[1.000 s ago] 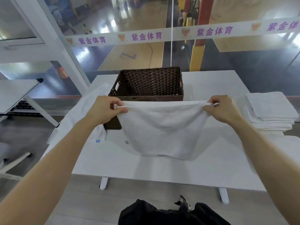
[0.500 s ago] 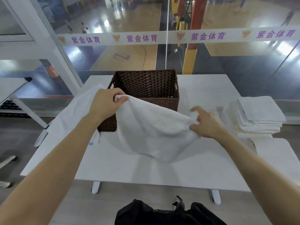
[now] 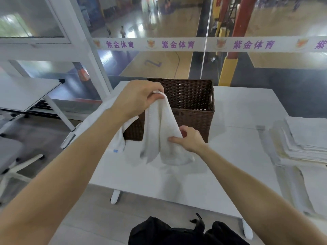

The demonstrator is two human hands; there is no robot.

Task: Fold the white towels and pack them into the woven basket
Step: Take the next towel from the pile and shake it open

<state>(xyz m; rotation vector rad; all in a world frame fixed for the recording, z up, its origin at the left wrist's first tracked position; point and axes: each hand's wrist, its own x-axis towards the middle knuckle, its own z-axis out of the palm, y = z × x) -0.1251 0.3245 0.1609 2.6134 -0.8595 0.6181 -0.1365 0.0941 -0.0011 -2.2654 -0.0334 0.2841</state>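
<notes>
Illumination is bright, even and diffuse. Glare patches show on the court floor (image 3: 139,27) behind the glass. The towel (image 3: 159,131) casts a soft, faint shadow on the desk (image 3: 177,183). Its lower edge is motion-blurred. Wide-angle distortion bends the window frame (image 3: 85,50) and stretches the picture edges. The background is soft.

Towel (image 3: 159,131) soft matt cloth, basket (image 3: 192,110) rough brown weave, table (image 3: 177,183) smooth matt.

The characters 紫金体育 are being displayed in purple, repeated along a white strip (image 3: 194,45) across the glass wall (image 3: 159,23), with an orange emblem (image 3: 151,44) between repeats. A purple mark (image 3: 153,63) like a Z or 7 is being shown on the court floor (image 3: 168,68) beyond. Nothing is being made legible on the blue tag (image 3: 115,150) of the white cloth (image 3: 92,121).
</notes>
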